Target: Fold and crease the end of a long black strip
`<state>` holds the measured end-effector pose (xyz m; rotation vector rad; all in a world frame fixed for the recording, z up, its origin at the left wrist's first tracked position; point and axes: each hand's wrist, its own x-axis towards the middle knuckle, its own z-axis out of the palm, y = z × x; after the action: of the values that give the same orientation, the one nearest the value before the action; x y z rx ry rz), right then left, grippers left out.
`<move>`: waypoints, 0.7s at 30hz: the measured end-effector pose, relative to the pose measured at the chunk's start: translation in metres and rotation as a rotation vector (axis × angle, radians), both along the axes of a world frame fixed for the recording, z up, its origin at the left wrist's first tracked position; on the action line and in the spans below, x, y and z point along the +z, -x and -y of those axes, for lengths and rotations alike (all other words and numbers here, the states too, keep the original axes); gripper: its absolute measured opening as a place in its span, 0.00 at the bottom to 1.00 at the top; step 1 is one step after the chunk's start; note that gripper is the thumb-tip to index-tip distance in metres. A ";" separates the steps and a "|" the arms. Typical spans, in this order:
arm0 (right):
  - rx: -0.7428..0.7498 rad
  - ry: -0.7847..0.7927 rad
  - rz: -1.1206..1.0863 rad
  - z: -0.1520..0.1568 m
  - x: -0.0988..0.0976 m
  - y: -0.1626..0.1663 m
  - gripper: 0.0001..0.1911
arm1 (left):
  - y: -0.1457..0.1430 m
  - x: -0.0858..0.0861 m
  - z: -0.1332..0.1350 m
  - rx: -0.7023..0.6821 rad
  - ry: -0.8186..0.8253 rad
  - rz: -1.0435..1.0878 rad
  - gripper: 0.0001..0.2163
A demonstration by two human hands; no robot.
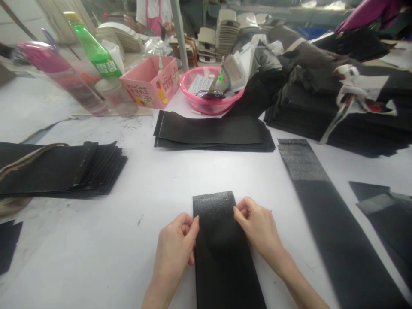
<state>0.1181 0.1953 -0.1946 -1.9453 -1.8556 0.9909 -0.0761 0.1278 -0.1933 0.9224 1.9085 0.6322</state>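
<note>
A black rectangular strip [222, 253] lies lengthwise on the white table before me, its far end coated with a shiny speckled band. My left hand [178, 240] pinches the strip's left edge near that end, thumb on the edge and fingers curled. On the opposite side, my right hand [255, 219] grips the right edge between thumb and fingers, slightly nearer the far corner. To the right, a longer row of overlapped black strips [334, 231] shows a similar greyish band at its far end.
A stack of black pieces [212, 131] lies straight ahead, another bundle [48, 169] at left. Behind stand a pink basin [212, 105], a pink box [151, 86], a green bottle [96, 49] and a pink bottle [64, 77]. Tied black bundles [305, 103] fill the back right. A person [152, 17] is beyond.
</note>
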 end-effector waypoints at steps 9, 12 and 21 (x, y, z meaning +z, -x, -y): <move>0.016 -0.044 0.028 0.000 -0.002 0.001 0.09 | -0.002 0.000 0.000 0.001 -0.024 -0.031 0.20; 0.017 -0.034 0.041 -0.001 -0.001 0.001 0.09 | -0.002 0.001 0.000 0.001 -0.028 -0.035 0.20; 0.023 -0.034 0.063 0.000 0.001 0.002 0.08 | -0.001 0.001 -0.001 -0.034 -0.036 -0.063 0.20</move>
<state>0.1158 0.1955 -0.1937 -1.9617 -1.9196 0.9089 -0.0752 0.1284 -0.1919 1.0056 1.9391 0.6254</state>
